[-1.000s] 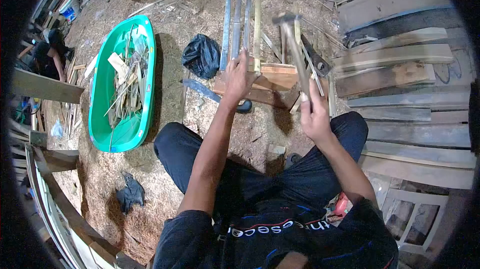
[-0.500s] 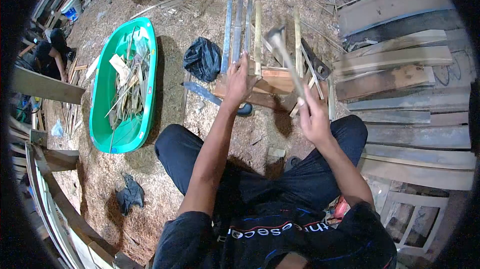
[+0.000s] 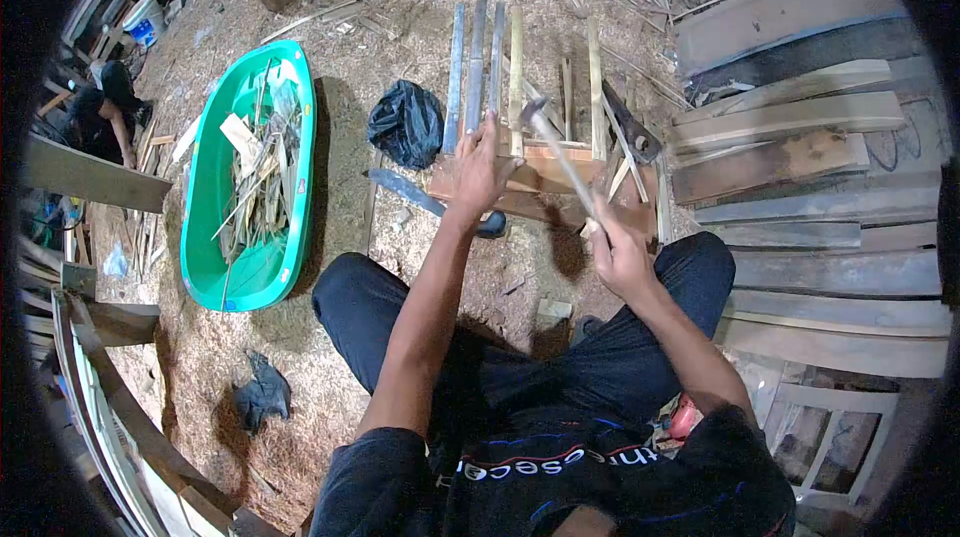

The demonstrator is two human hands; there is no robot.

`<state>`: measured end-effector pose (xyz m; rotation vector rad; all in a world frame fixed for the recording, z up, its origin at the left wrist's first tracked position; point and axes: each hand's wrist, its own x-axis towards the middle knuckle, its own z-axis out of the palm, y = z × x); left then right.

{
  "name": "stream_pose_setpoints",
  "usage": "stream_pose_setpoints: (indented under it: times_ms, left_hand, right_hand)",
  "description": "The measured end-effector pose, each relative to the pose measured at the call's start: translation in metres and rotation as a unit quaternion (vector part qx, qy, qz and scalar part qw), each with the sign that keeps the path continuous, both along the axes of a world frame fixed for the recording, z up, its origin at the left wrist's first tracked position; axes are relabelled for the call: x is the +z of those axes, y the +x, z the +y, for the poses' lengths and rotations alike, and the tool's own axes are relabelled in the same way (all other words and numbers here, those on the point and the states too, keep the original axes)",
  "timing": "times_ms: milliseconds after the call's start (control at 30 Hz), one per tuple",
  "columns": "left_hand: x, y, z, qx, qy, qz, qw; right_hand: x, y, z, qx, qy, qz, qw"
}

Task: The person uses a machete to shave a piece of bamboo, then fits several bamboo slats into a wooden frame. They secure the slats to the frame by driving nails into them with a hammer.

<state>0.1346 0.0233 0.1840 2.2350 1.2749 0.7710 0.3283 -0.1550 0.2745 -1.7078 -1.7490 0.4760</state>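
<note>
My right hand [image 3: 622,259] is wrapped around the handle of a hammer [image 3: 562,155]. The hammer's head is raised above the slats, to the right of my left hand. My left hand [image 3: 482,169] grips the near end of a grey wooden slat [image 3: 496,57], over a reddish-brown wooden board [image 3: 552,175]. Its fingers point away from me, and whether a nail is between them is too small to see. Beside it are more grey slats [image 3: 453,77] and pale strips [image 3: 516,72], their near ends at the board. A machete [image 3: 405,191] lies left of the board.
A green tub [image 3: 196,237] with wood scraps stands to the left, near a black plastic bag [image 3: 405,123]. A handsaw [image 3: 636,127] lies beyond the board. Planks [image 3: 820,272] cover the right side. At far left is another person [image 3: 100,117].
The hammer head has dropped lower and nearer to my left hand, and my right hand has shifted slightly down. My left hand stays at the slat.
</note>
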Motion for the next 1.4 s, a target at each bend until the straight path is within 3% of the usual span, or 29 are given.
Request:
stream_pose_setpoints:
  times_ms: [33, 67, 167, 200, 300, 400, 433, 467, 500, 600, 633, 667, 700, 767, 833, 867, 900, 967, 1000, 1100, 1133, 1200, 1233, 1333, 1400]
  left_hand:
    - [-0.006, -0.001, -0.001, 0.002, 0.024, 0.001, 1.000]
    - [-0.012, 0.001, 0.002, 0.003, 0.052, 0.000, 0.999]
    - [-0.014, 0.003, 0.005, -0.006, 0.059, -0.015, 0.998]
    - [-0.013, 0.002, 0.004, -0.005, 0.045, -0.023, 0.999]
    - [-0.007, 0.002, 0.001, 0.006, 0.029, -0.005, 1.000]
    - [0.010, 0.000, -0.003, 0.000, -0.062, -0.019, 0.998]
    - [0.005, -0.001, 0.001, 0.000, -0.031, -0.025, 0.999]
    - [-0.008, -0.002, -0.003, -0.004, -0.008, -0.028, 1.000]
    - [-0.002, -0.001, -0.001, -0.007, 0.024, -0.035, 0.999]
    - [0.018, -0.007, -0.004, -0.033, -0.043, 0.009, 0.998]
    - [0.024, -0.011, 0.000, -0.039, -0.070, 0.020, 0.997]
    - [0.003, -0.014, 0.015, -0.042, -0.032, -0.052, 0.997]
    - [0.009, -0.021, 0.028, -0.024, -0.088, -0.140, 0.986]
    - [0.026, -0.029, 0.059, 0.008, -0.200, -0.309, 0.930]
    - [0.026, -0.027, 0.082, 0.164, -0.026, -0.276, 0.947]
    - [0.021, -0.023, 0.092, 0.212, -0.042, -0.300, 0.929]
    - [-0.003, -0.017, 0.107, 0.213, -0.124, -0.295, 0.923]
    - [-0.052, -0.015, 0.139, 0.213, -0.279, -0.276, 0.895]
    - [0.010, -0.013, 0.096, 0.224, -0.262, -0.154, 0.926]
    - [-0.036, -0.017, 0.126, 0.145, -0.335, -0.175, 0.914]
    - [-0.027, -0.018, 0.113, 0.142, -0.349, -0.208, 0.902]
    - [-0.002, -0.023, 0.089, 0.136, -0.370, -0.274, 0.877]
    - [0.003, -0.026, 0.083, 0.139, -0.363, -0.278, 0.879]
    - [0.006, -0.027, 0.065, 0.147, -0.351, -0.317, 0.869]
    - [0.003, -0.028, 0.057, 0.144, -0.339, -0.344, 0.864]
  right_hand:
    - [-0.002, -0.003, -0.005, -0.007, 0.054, 0.016, 0.998]
    - [-0.001, 0.002, -0.006, -0.002, -0.071, 0.030, 0.997]
    - [0.021, 0.002, -0.002, 0.008, -0.102, 0.021, 0.995]
    - [0.012, -0.004, 0.000, 0.009, 0.047, 0.041, 0.998]
    - [0.005, -0.004, -0.009, -0.014, -0.094, 0.027, 0.995]
    - [-0.009, -0.004, -0.014, 0.001, -0.026, 0.020, 0.999]
    - [-0.007, -0.007, -0.015, -0.006, -0.010, 0.022, 1.000]
    - [-0.003, -0.006, -0.017, -0.021, -0.114, 0.019, 0.993]
    - [0.001, -0.002, -0.010, -0.010, -0.108, 0.027, 0.994]
    - [0.024, -0.001, 0.006, -0.014, -0.098, 0.081, 0.992]
    - [0.024, -0.001, 0.020, -0.038, -0.025, 0.067, 0.997]
    - [0.030, 0.001, 0.038, -0.084, -0.105, 0.061, 0.989]
    - [0.035, 0.004, 0.059, -0.131, -0.188, 0.056, 0.972]
    - [0.014, 0.014, 0.117, -0.117, -0.127, 0.048, 0.984]
    - [-0.011, 0.007, 0.165, -0.166, -0.113, 0.157, 0.967]
    - [-0.027, 0.008, 0.187, -0.178, -0.112, 0.189, 0.959]
    - [-0.044, 0.007, 0.205, -0.188, -0.110, 0.220, 0.951]
    - [-0.082, -0.004, 0.236, -0.248, -0.058, 0.144, 0.956]
    - [-0.096, -0.011, 0.249, -0.280, -0.032, 0.107, 0.954]
    - [-0.109, -0.024, 0.265, -0.282, -0.173, 0.340, 0.880]
    - [-0.124, -0.025, 0.269, -0.275, -0.132, 0.290, 0.907]
    - [-0.138, -0.019, 0.268, -0.226, -0.181, 0.357, 0.888]
    - [-0.137, -0.017, 0.264, -0.203, -0.203, 0.388, 0.876]
    - [-0.042, -0.037, 0.200, -0.174, -0.238, 0.416, 0.860]
    - [-0.045, -0.042, 0.189, -0.186, -0.228, 0.395, 0.870]
